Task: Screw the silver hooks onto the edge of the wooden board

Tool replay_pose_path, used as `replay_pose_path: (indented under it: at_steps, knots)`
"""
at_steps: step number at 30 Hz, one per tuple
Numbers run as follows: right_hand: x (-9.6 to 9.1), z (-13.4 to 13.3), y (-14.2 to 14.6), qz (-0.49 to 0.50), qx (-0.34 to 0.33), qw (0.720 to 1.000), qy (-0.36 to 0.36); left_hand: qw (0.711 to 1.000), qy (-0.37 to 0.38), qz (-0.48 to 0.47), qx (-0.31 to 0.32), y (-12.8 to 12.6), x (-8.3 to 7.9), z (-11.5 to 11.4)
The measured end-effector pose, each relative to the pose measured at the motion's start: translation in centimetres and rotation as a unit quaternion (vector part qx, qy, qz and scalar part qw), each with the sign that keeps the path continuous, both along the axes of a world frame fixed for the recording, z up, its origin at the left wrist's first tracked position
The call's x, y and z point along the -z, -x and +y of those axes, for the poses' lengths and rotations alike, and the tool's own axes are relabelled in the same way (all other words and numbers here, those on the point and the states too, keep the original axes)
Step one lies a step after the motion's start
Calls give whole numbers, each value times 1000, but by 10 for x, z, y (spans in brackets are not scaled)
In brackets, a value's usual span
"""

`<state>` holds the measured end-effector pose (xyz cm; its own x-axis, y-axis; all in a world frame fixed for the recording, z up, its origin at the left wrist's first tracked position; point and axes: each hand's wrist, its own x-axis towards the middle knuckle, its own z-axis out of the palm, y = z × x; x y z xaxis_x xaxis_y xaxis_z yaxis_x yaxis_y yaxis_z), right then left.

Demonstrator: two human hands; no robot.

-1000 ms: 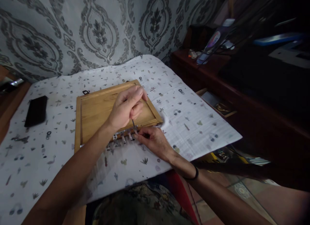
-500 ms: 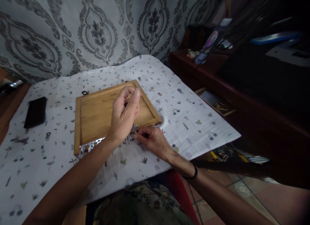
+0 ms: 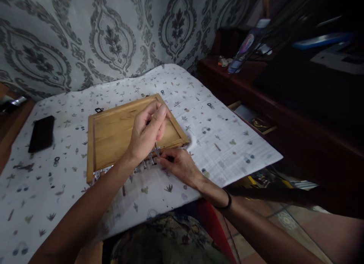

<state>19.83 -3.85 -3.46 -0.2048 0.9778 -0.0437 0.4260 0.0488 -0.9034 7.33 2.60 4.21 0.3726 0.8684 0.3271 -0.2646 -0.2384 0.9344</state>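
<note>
Below my camera I see a smooth, honey-coloured wooden panel [image 3: 113, 139], rectangular, with a frame running around its grained middle. Small shiny metal fittings [image 3: 97, 174] line its near edge, over a counter [image 3: 236, 142] draped in white cloth [image 3: 68, 173] printed with little plants and figures. The panel lies flat beneath my left grip [image 3: 149, 127], and its near right corner sits just beyond my right grip [image 3: 179, 163]. My left grip is curled closed around a tool [image 3: 155, 146], its handle hidden in the palm and its slim dark shaft pointing down at the fittings. My right grip has thumb and forefinger pinching the end of one metal fitting [image 3: 157, 152], right beside the shaft's tip
</note>
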Motion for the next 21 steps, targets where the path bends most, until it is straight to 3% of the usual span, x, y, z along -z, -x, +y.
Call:
replay_pose_path:
  at_steps: [3,6,12,21]
  knots:
    - [0,1,0,-4,5,1000,10,1000,-10,14,-14,4,2,-2]
    - [1,1,0,-8,5,1000,11,994,-63,90,-27,14,-2,-4]
    - [5,1,-1,-12,6,1000,6,928,-188,321,-21,39,-13,-9]
    - [7,2,-1,-12,6,1000,-4,922,-151,355,16,48,-7,-10]
